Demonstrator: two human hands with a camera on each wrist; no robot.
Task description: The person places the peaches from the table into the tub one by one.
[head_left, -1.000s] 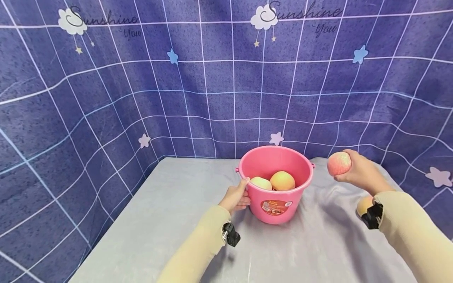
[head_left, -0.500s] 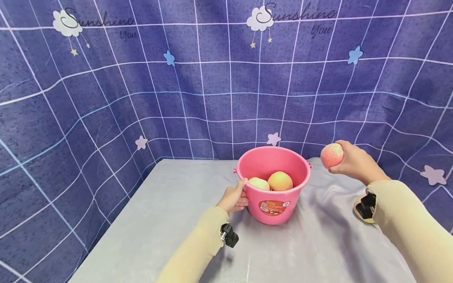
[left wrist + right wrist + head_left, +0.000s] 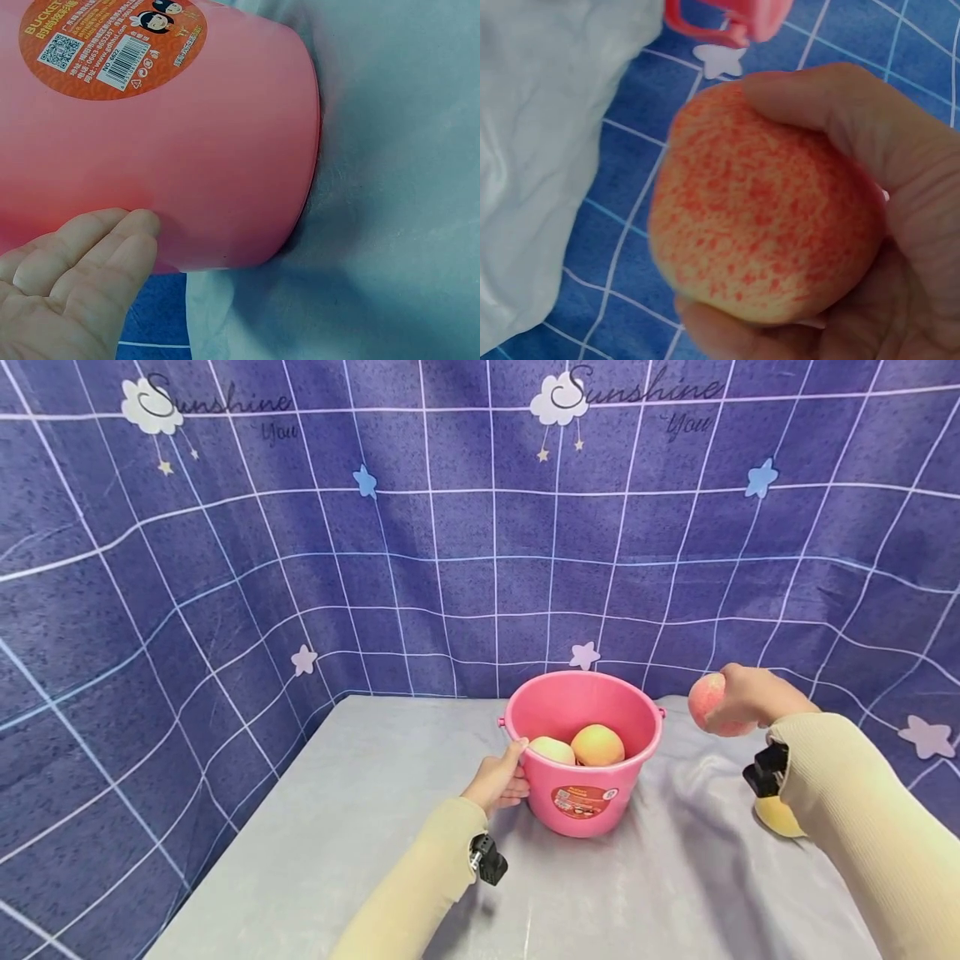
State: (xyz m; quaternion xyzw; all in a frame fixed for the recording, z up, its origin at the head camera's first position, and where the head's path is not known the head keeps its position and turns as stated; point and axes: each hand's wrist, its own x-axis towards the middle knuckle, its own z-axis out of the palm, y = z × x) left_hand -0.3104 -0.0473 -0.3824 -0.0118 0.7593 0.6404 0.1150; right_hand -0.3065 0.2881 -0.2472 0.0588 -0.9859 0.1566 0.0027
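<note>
A pink bucket point(image 3: 581, 797) with a round red label stands upright on the table. My left hand point(image 3: 497, 781) holds its left rim, thumb at the top edge and fingers against the outer wall; in the left wrist view those fingers point(image 3: 90, 255) lie along the pink side. Inside the bucket are a yellow-orange round fruit point(image 3: 597, 745) and a paler one point(image 3: 552, 749). Right of the bucket and above the table, my right hand point(image 3: 765, 693) grips a red-speckled peach point(image 3: 765, 210) between thumb and fingers. The hand covers part of the peach in the head view.
A yellow fruit point(image 3: 780, 817) lies on the table under my right wrist, partly hidden by the wrist camera point(image 3: 767, 770). A grey-white cloth point(image 3: 390, 777) covers the table, wrinkled at the right. A blue grid-patterned curtain point(image 3: 450, 585) hangs behind and at the sides.
My right hand has turned over with the peach, its back now more upward and hiding more of the fruit. It stays right of the bucket. My left hand and the bucket have kept their place.
</note>
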